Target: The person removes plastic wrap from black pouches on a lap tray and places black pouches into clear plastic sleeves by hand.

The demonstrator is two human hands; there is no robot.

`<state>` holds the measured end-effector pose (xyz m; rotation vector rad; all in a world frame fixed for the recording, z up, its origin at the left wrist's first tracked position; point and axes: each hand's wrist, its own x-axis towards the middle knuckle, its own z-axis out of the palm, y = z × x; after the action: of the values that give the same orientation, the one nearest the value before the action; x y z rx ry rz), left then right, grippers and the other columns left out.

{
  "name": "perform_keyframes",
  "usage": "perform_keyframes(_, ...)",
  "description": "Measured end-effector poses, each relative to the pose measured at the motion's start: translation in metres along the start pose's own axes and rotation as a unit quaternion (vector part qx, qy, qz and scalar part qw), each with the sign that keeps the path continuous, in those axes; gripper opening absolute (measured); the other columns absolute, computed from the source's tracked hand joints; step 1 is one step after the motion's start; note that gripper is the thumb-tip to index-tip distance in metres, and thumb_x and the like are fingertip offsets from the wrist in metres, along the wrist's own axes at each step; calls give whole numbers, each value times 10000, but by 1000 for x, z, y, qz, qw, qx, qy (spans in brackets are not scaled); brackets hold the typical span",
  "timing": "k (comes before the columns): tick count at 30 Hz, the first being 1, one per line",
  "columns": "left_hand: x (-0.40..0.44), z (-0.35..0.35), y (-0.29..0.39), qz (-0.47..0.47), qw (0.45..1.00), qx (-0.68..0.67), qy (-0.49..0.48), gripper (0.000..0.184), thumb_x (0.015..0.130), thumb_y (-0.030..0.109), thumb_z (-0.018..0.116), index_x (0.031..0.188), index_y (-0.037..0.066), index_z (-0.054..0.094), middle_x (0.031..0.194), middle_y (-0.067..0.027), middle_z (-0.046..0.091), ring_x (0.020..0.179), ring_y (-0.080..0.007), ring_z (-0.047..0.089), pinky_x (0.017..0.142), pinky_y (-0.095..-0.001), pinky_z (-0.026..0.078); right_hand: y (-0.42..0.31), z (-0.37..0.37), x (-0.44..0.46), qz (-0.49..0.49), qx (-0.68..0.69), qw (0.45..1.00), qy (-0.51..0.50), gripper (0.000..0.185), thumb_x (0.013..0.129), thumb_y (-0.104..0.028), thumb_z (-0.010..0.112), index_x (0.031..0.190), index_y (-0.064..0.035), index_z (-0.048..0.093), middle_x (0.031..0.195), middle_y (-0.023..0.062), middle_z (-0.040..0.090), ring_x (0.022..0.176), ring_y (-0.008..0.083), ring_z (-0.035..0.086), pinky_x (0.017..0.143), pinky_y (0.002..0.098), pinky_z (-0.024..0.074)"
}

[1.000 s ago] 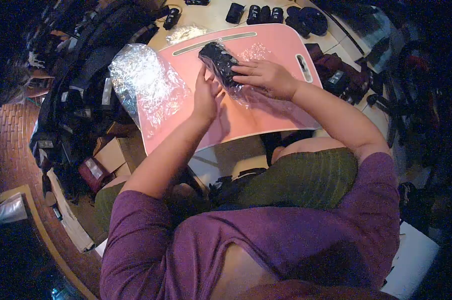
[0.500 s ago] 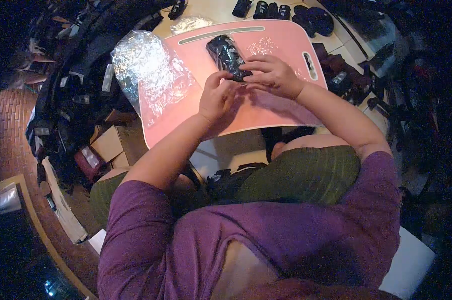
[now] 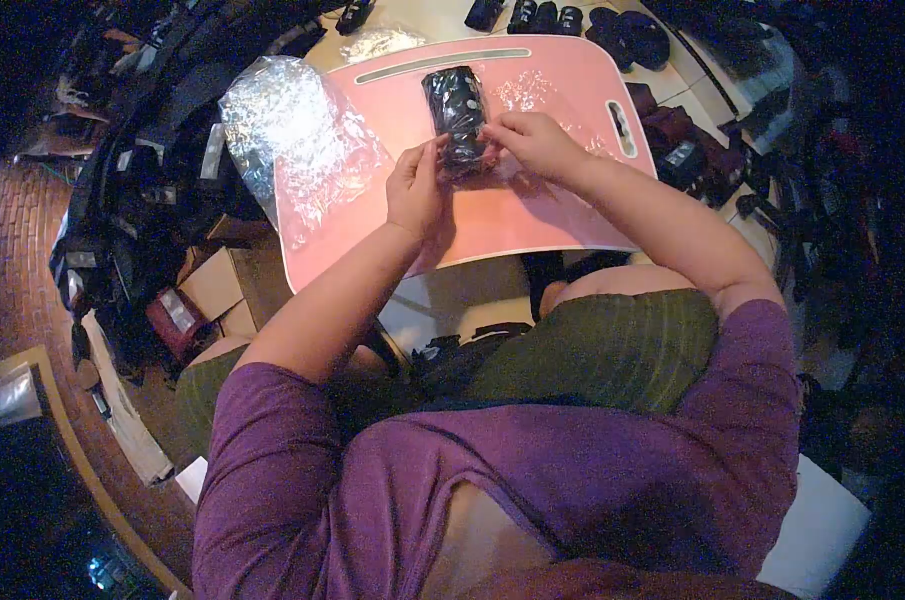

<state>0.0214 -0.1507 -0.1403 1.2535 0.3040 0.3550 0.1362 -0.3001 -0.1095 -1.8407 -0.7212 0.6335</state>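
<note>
A dark rolled bundle in clear plastic (image 3: 456, 108) lies upright in view on the pink lap table (image 3: 512, 225). At its lower left edge, my left hand (image 3: 417, 185) pinches the plastic with its fingers together. My right hand (image 3: 534, 145) grips the wrapping at the lower right edge between thumb and fingers. Left of the bundle, a heap of shiny clear plastic bags (image 3: 297, 145) covers part of the table. More thin clear plastic (image 3: 522, 90) lies to the right of the bundle.
Several dark rolled bundles (image 3: 545, 18) stand beyond the table. Dark and maroon packed items (image 3: 677, 150) lie at its right. Piled dark packages (image 3: 147, 200) and an open cardboard box (image 3: 217, 285) are on the left. Another clear bag (image 3: 382, 42) lies behind the table.
The bundle has turned from a slant to nearly straight. My hands have moved from its sides to the plastic at its lower edges, and both have closed on it.
</note>
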Motion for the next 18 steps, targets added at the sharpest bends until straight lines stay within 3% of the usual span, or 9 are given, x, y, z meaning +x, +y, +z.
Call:
perform_keyframes(1,1,2,3,-70,994,-77,19,233,919,160,467,1016,-20,580,950,-98,597,786,-109,559,704,-224,451,-2,1,2,62,6,998,18,230,867,-214,549,841,6,611,738,64,621,759,128,577,689,287,465)
perform_keyframes(2,3,0,1,-69,994,-77,20,233,919,160,467,1016,-20,580,950,-98,597,786,-109,559,704,-224,451,-3,2,3,61,5,998,18,230,867,-214,549,841,6,611,738,64,621,759,128,577,689,287,465)
perform_keyframes(4,10,-5,-3,-68,996,50,40,262,888,172,519,1034,-40,565,939,-122,614,787,-131,578,701,-230,464,-6,3,6,142,-6,989,40,234,832,-229,601,840,5,599,743,72,611,723,124,565,630,272,466)
perform_keyframes(8,21,-14,-16,-25,968,245,37,326,862,214,561,1080,-28,556,909,-104,606,771,-144,570,636,-236,478,18,8,15,34,-97,987,120,271,801,-228,639,934,5,598,791,84,611,707,114,556,587,251,459)
perform_keyframes(11,31,-12,-27,-63,985,157,31,397,848,215,579,1145,-39,506,889,-101,603,738,-145,566,605,-239,474,16,4,19,105,-86,980,147,310,811,-195,621,1044,3,576,844,83,608,711,109,547,590,250,457)
perform_keyframes(13,26,-6,-13,-197,979,24,-40,304,837,164,570,1081,-12,533,860,-64,597,769,-149,579,656,-251,477,-14,-3,7,186,165,968,-19,381,822,-179,600,1140,15,522,915,81,603,729,123,556,645,257,471)
perform_keyframes(15,26,-2,-3,-192,978,27,-73,314,852,137,545,1134,4,509,927,-66,573,820,-161,580,639,-250,478,-21,-11,1,199,199,958,-56,381,827,-163,584,1155,16,505,950,80,598,760,130,566,684,258,473)
perform_keyframes(17,25,3,8,-245,954,-153,-79,384,859,109,527,1224,25,439,1063,-89,536,904,-168,564,696,-276,488,-19,-18,-2,213,232,945,-92,383,833,-147,567,1170,16,489,985,79,592,790,137,576,723,259,474)
perform_keyframes(18,28,2,10,-245,954,-154,-80,384,859,109,527,1224,25,439,1063,-89,536,904,-168,564,696,-276,488,-15,-19,-4,177,284,936,-107,404,825,-148,567,1185,9,473,1008,82,586,831,149,581,761,269,473)
